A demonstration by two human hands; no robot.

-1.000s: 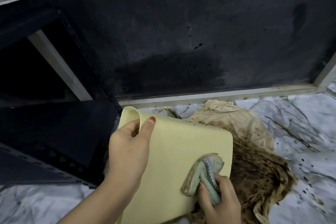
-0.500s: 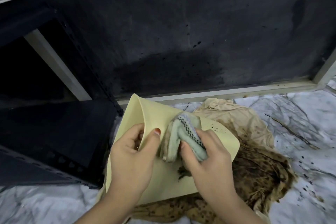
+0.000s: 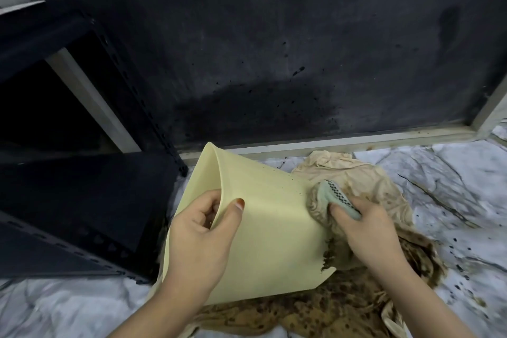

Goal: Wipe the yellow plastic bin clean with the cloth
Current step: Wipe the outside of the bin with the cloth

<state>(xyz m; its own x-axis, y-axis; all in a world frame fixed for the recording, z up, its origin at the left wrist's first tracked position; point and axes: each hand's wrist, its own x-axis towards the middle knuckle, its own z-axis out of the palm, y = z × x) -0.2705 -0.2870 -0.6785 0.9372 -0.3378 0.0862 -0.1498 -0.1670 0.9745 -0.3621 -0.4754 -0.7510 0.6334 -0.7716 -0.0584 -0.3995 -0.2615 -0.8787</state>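
Two hands busy, left hand (image 3: 197, 239) gripping yellow bin (image 3: 269, 228) rim, right hand (image 3: 365, 228) clutching cloth (image 3: 327, 197) against bin's edge

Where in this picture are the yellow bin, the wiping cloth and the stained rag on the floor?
yellow bin (image 3: 269, 233): head view, its bare outer side wall.
wiping cloth (image 3: 327, 193): head view, its green bunched top.
stained rag (image 3: 343, 307): head view, its brown-spotted near part.

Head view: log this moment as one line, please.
left hand: grips yellow bin rim | right hand: presses cloth on bin's base edge | dirt clump remains near base | stained rag underneath
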